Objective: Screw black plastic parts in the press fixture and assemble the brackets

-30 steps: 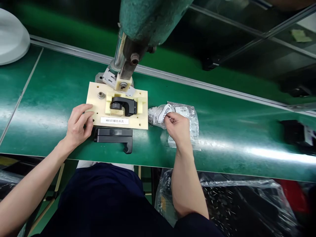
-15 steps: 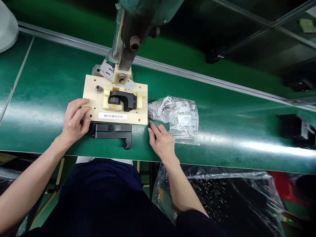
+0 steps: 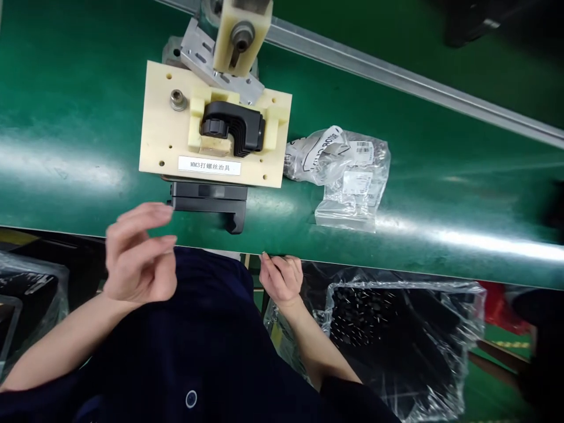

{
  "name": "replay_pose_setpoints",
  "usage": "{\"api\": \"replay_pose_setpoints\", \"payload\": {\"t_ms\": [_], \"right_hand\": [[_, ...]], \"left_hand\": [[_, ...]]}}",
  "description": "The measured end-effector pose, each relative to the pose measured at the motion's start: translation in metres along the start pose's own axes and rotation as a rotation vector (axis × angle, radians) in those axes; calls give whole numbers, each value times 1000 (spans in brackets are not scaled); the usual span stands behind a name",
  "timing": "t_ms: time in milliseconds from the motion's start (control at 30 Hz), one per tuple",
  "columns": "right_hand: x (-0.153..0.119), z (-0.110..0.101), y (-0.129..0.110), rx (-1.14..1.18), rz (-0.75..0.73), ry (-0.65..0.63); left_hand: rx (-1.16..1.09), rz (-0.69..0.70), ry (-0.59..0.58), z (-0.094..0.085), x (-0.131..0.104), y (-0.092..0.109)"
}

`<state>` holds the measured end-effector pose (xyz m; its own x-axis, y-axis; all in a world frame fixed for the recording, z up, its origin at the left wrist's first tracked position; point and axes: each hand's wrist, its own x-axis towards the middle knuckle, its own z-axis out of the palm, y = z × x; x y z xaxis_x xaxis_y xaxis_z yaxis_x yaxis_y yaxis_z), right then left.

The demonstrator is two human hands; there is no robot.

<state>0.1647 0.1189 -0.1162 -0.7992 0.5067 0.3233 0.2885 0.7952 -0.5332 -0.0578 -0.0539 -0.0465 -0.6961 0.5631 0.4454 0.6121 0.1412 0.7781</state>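
Observation:
My left hand [image 3: 141, 254] hovers over the front edge of the green workbench with thumb and fingers apart, holding nothing. Just beyond its fingertips lies a black plastic part [image 3: 208, 198] with a hooked right end. At the bench's front edge, my right hand [image 3: 282, 277] has its fingers curled in; no object shows in it. Behind the black part is a cream fixture plate [image 3: 158, 129] with a printed label [image 3: 209, 165]. A curved black clamp-like piece [image 3: 240, 120] with a ridged knob sits in the fixture's nest, touched by neither hand.
Above the fixture hangs a cream block with a bolt [image 3: 242, 38], in front of a slotted metal bracket [image 3: 198, 47]. A clear plastic bag with labels [image 3: 352, 170] lies to the right. Below the bench, a plastic-lined bin [image 3: 423, 352] holds many small dark pieces.
My left hand has left the fixture plate and drawn back towards me, fingers apart. My right hand has moved back to the bench edge. The view has tilted down and closer.

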Motion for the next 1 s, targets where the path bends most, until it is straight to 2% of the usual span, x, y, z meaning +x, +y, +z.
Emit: {"api": "replay_pose_setpoints", "payload": {"t_ms": [67,100,200,300,367,500,533,600,667,733,833,900,933,1000], "right_hand": [[4,1,-6,95,89,29],[7,1,-13,151,143,49],[16,3,-45,374,337,69],[29,6,-79,633,486,-18],[38,7,-95,823,588,-94],[52,9,-110,1369,1002,-176],[54,9,-111,1454,1068,-177],[56,9,-112,1489,1069,-185],[54,9,-113,1443,983,-211],[52,8,-114,1332,833,-219],[53,4,-115,1081,570,-156],[58,2,-116,934,456,-126],[60,1,-117,890,428,-126],[66,0,-120,852,403,-162]], "left_hand": [[-96,150,59,10,-2,10],[-144,185,26,17,-4,14],[-215,129,-182,33,-14,22],[-179,101,-273,42,-27,26],[-149,97,-250,43,-34,27],[-39,74,-168,42,-42,27],[-13,74,-158,42,-43,26],[19,75,-131,40,-43,24],[-17,37,-77,38,-41,24],[-174,-141,-47,34,-36,28],[-647,-709,-64,29,-26,39],[-939,-1043,-36,26,-21,47],[-1031,-1141,-3,26,-19,51],[-1106,-1221,58,25,-18,57]]}}
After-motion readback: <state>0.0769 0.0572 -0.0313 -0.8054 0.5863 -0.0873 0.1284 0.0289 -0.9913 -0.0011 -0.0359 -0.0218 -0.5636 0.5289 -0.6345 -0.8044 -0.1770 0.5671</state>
